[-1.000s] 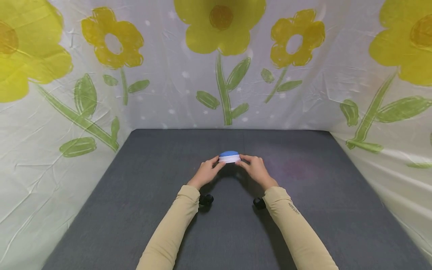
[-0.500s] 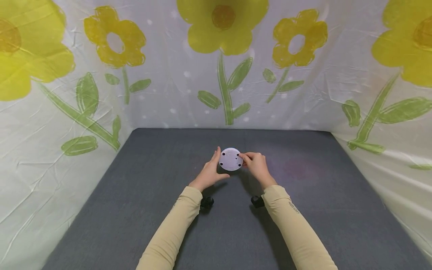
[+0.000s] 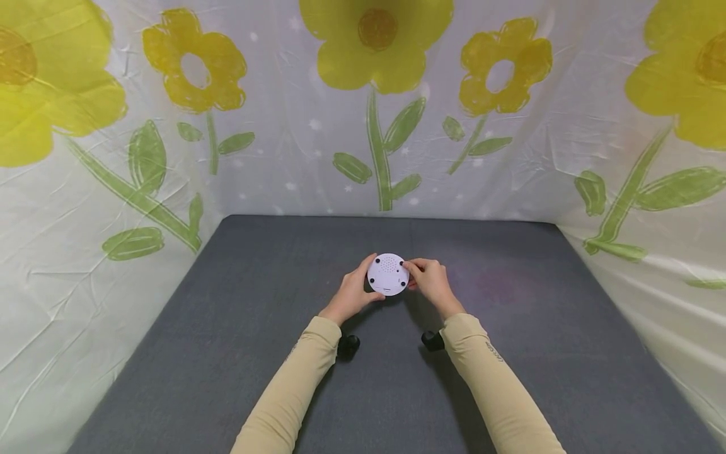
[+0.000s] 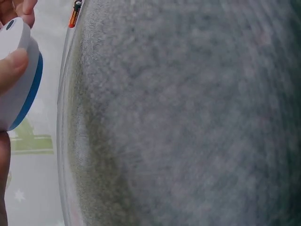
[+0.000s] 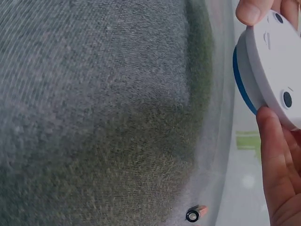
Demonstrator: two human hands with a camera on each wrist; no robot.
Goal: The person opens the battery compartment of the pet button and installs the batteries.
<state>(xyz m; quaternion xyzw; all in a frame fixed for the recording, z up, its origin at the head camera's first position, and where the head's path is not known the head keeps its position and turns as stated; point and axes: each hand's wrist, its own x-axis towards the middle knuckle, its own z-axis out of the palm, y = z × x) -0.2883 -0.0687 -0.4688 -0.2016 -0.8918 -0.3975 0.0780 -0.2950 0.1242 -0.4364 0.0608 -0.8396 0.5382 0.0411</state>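
A round white push button [image 3: 388,275] with a blue top is held in both hands over the dark table. Its underside faces the head camera, showing small black feet and a patch of speaker holes. On its left rim my left hand [image 3: 353,290] grips it, fingers above and thumb below. My right hand [image 3: 432,281] pinches the right rim. The blue edge shows from the side in both wrist views, where the left thumb [image 4: 11,70] and a right finger [image 5: 273,136] touch the white casing.
A battery [image 5: 195,213] lies on the table near its far side, also in the left wrist view; the right hand hides it from the head camera. Black wrist cameras [image 3: 348,345] hang inside the cuffs. A flower-printed sheet [image 3: 283,157] surrounds the dark table [image 3: 272,252].
The push button has turned over: its blue top was uppermost, then its underside came round to face the head camera. Both hands shifted their hold on the rim, and it tilted slightly further.
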